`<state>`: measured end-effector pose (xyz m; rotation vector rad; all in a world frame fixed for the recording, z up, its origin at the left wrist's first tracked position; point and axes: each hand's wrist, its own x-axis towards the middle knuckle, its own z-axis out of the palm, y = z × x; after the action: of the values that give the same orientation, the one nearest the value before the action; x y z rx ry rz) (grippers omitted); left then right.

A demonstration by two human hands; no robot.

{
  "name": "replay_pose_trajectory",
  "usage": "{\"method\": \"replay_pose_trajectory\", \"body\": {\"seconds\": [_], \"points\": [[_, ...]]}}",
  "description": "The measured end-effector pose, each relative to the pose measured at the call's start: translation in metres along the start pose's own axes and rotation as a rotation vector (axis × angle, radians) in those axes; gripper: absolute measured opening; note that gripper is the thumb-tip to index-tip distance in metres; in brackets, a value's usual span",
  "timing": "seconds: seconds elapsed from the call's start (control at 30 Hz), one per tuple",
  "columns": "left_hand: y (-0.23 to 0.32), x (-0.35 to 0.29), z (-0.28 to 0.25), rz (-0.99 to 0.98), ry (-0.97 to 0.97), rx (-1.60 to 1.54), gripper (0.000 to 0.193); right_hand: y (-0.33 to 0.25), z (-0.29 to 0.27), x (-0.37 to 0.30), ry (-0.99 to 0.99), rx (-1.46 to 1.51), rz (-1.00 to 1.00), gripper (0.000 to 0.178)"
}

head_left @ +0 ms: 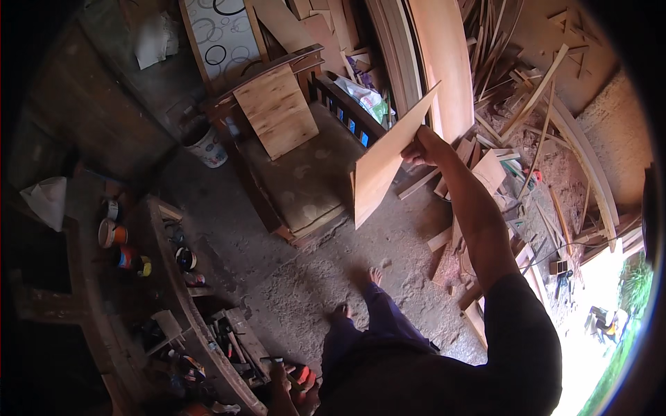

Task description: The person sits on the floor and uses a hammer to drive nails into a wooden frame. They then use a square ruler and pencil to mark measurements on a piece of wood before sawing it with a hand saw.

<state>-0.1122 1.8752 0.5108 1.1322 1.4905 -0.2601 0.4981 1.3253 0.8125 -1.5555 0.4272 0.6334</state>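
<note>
My right hand is stretched out forward and pinches the edge of a thin plywood sheet, which is held tilted in the air nearly edge-on. Low in the view, my left hand is closed beside the tool shelf, with a small greyish piece showing at its top; what that piece is I cannot make out. Another square plywood panel leans on the back of a wooden settee with a worn, flat seat.
Paint cans and hand tools crowd the shelving at left. A white bucket stands beside the settee. Timber offcuts litter the floor at right, with long boards upright behind. Bright daylight enters at lower right.
</note>
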Motion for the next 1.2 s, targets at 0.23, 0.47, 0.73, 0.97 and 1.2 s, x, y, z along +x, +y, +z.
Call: {"method": "replay_pose_trajectory", "body": {"seconds": [0.23, 0.47, 0.73, 0.97, 1.2], "points": [[-0.039, -0.053, 0.058, -0.056, 0.055, -0.082, 0.039, -0.054, -0.011, 0.069, 0.051, 0.035, -0.068, 0.069], [-0.016, -0.076, 0.117, 0.059, -0.099, -0.056, 0.041, -0.072, -0.078, 0.150, 0.017, 0.224, -0.008, 0.053], [0.058, -0.111, 0.171, 0.019, -0.104, 0.197, 0.038, -0.044, -0.116, 0.210, 0.233, 0.205, -0.061, 0.068], [0.062, -0.078, 0.152, 0.104, -0.084, 0.086, 0.031, -0.001, -0.108, 0.223, 0.251, 0.142, -0.416, 0.043], [0.046, -0.030, 0.139, 0.133, -0.122, -0.010, 0.031, 0.015, -0.112, 0.217, 0.595, -0.537, -0.669, 0.058]]}}
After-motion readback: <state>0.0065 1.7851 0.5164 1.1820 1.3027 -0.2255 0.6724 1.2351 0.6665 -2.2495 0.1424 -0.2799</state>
